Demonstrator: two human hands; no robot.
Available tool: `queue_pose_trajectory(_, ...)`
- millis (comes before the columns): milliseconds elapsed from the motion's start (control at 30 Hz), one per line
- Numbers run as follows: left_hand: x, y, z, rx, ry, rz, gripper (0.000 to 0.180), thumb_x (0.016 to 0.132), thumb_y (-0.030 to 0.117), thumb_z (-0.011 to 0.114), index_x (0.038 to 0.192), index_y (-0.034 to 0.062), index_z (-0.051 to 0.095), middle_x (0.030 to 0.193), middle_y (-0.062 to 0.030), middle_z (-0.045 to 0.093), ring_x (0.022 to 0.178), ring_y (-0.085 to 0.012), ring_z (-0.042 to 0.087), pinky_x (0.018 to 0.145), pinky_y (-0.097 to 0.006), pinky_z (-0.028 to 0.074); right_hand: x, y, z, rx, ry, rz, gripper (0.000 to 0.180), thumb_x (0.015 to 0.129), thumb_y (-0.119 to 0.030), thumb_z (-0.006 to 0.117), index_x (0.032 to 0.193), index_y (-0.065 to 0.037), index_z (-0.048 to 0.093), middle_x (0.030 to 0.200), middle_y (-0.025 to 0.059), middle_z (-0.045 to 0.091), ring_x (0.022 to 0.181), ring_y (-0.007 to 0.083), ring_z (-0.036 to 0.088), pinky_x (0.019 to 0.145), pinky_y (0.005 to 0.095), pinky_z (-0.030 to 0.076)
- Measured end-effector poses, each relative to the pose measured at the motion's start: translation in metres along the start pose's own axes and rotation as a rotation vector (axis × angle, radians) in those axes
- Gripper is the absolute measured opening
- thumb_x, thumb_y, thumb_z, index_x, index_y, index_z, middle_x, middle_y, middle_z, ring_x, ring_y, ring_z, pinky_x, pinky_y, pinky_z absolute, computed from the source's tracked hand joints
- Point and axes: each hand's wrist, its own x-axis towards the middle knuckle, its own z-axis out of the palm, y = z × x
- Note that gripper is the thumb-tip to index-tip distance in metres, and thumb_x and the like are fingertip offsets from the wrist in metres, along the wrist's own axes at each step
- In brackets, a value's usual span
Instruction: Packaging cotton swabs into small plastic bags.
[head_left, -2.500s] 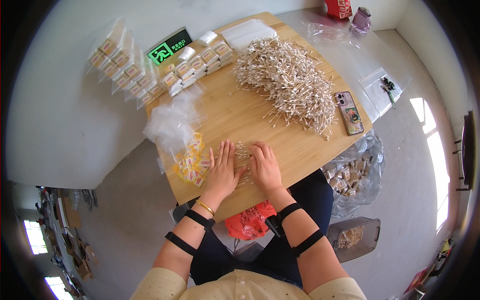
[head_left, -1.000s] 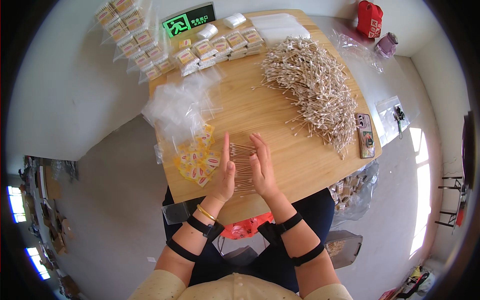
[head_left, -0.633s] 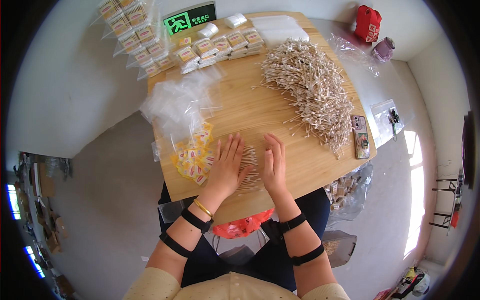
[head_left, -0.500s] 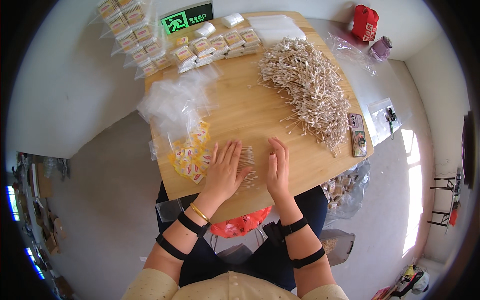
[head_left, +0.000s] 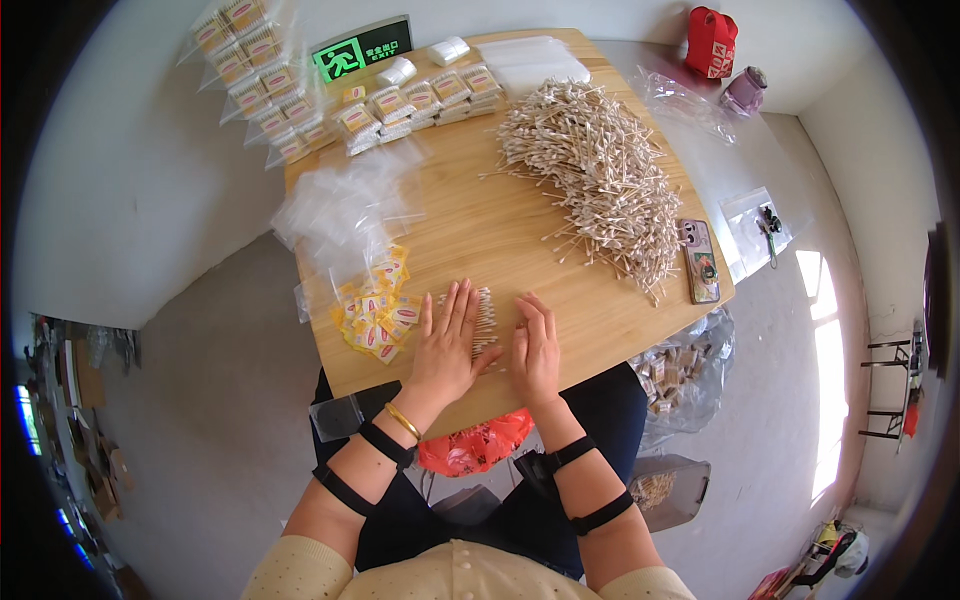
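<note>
A small row of cotton swabs (head_left: 485, 322) lies on the wooden table in front of me, side by side. My left hand (head_left: 447, 335) rests flat over the left part of the row, fingers stretched away from me and thumb out to the right; it hides some of the swabs. Just right of the row, my right hand (head_left: 535, 350) stands on its edge on the tabletop, fingers extended and slightly curved, holding nothing. Left of my left hand lie yellow-and-white printed cards (head_left: 376, 318). A large heap of loose swabs (head_left: 600, 170) covers the table's right side.
Clear plastic bags (head_left: 345, 215) are piled at the left. Packed swab bundles (head_left: 420, 97) line the far edge beside white rolls (head_left: 397, 71) and a plastic sheet stack (head_left: 532, 62). A phone (head_left: 700, 262) lies at the right edge. Below hangs a red bag (head_left: 475, 445).
My right hand has moved left, closer to the swabs, and the visible row has become narrower. My left hand stays flat in nearly the same place. The whole view has shifted slightly.
</note>
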Motion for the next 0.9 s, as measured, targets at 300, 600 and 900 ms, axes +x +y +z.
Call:
queue_pose_trajectory(300, 0.001, 0.003, -0.009, -0.075, 0.041, -0.008, 0.096, 0.099, 0.065, 0.047, 0.162, -0.0029, 0.021, 0.171, -0.0189, 0.021, 0.160, -0.0305, 0.016, 0.128, -0.057, 0.006, -0.002, 0.000, -0.002, 0.017, 0.010, 0.001, 0.035, 0.096, -0.002, 0.050, 0.130, 0.001, 0.057, 0.137, 0.0253, 0.055, 0.132, 0.0440, 0.053, 0.108, 0.0475, 0.046)
queue_pose_trajectory(600, -0.034, -0.002, 0.004, -0.104, 0.050, 0.047, 0.106, 0.089, 0.054, 0.070, 0.163, -0.0020, 0.017, 0.171, -0.0187, 0.020, 0.159, -0.0321, 0.019, 0.127, -0.059, 0.009, 0.000, 0.000, -0.001, 0.006, 0.047, -0.042, 0.034, 0.098, -0.004, 0.047, 0.130, 0.000, 0.059, 0.137, 0.0254, 0.057, 0.126, 0.0427, 0.058, 0.101, 0.0422, 0.050)
queue_pose_trajectory(900, -0.040, -0.016, -0.009, -0.205, 0.048, 0.013, 0.109, 0.087, 0.051, 0.075, 0.164, 0.0007, 0.016, 0.171, -0.0193, 0.018, 0.159, -0.0364, 0.017, 0.126, -0.061, 0.008, -0.002, 0.000, -0.003, 0.061, 0.023, 0.010, 0.034, 0.096, -0.003, 0.051, 0.129, 0.001, 0.059, 0.136, 0.0257, 0.056, 0.128, 0.0441, 0.056, 0.105, 0.0457, 0.048)
